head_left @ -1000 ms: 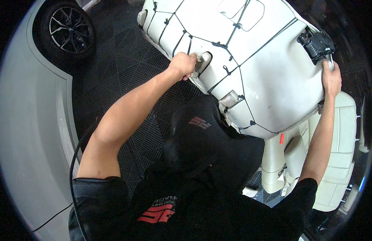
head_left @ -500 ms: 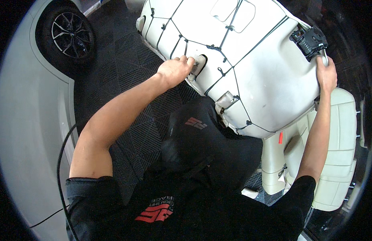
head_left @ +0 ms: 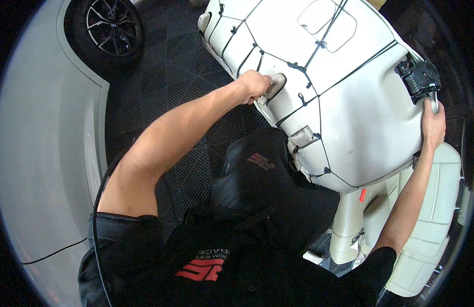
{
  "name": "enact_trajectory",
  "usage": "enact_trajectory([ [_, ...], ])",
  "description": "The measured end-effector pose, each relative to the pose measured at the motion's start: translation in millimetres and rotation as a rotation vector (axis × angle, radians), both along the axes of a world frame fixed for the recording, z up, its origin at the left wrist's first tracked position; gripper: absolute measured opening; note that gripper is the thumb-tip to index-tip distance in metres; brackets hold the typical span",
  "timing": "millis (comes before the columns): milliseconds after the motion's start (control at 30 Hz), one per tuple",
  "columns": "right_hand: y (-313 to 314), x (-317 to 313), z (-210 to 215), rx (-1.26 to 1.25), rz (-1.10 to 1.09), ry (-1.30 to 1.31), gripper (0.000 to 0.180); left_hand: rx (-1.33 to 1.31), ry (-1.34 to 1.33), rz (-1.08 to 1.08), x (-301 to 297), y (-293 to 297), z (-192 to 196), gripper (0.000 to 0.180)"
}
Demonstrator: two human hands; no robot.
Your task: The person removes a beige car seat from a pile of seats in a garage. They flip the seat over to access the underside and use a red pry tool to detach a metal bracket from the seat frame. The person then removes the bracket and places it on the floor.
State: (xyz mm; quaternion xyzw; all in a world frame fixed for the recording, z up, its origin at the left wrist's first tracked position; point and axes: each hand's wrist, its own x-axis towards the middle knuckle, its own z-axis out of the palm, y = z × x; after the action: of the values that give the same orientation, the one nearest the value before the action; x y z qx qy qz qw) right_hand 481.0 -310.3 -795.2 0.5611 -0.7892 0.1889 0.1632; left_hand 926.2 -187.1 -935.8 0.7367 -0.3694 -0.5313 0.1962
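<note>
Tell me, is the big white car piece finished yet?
Not yet. Black wires are already strung across the white panel. The left hand grips an opening in it and the right hand its edge by a black connector. Both hands hold it above white seats.

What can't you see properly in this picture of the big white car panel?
- Head view: the fingertips of the left hand are tucked into an oval opening in the white panel, so their grip is hidden.
- The right hand curls round the panel's edge; its fingers are behind it.
- The panel's other face is turned away.
- The black connector block is too small for detail.
- The car wheel is cut off by the top edge.
</note>
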Motion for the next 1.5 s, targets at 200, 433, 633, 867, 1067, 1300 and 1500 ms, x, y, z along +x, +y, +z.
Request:
enact_trajectory([
  [200,4,-1,7,-0.046,0.050,0.002,0.063,-0.148,-0.334,-0.170,-6,2,-2,0.045],
  [433,11,9,10,-0.052,0.086,-0.054,0.059,-0.278,-0.641,-0.402,-10,18,12,0.048],
  [633,15,10,13,-0.032,0.088,-0.032,0.059,-0.488,-0.836,-0.580,-8,33,16,0.029],
  [867,13,4,15,-0.149,0.133,0.001,0.056,-0.514,-0.943,-0.718,-7,17,-2,0.035],
  [1067,56,73,-36,-0.759,0.567,-0.123,0.033,-0.062,-0.041,0.019,6,18,-3,0.040],
  [1300,165,307,-188,0.728,0.353,-2.272,0.041,-0.169,-0.586,-0.165,6,0,-36,0.071],
  [1500,160,348,-172,0.581,0.343,-2.565,0.043,-0.141,-0.559,-0.095,-17,13,27,0.090],
])
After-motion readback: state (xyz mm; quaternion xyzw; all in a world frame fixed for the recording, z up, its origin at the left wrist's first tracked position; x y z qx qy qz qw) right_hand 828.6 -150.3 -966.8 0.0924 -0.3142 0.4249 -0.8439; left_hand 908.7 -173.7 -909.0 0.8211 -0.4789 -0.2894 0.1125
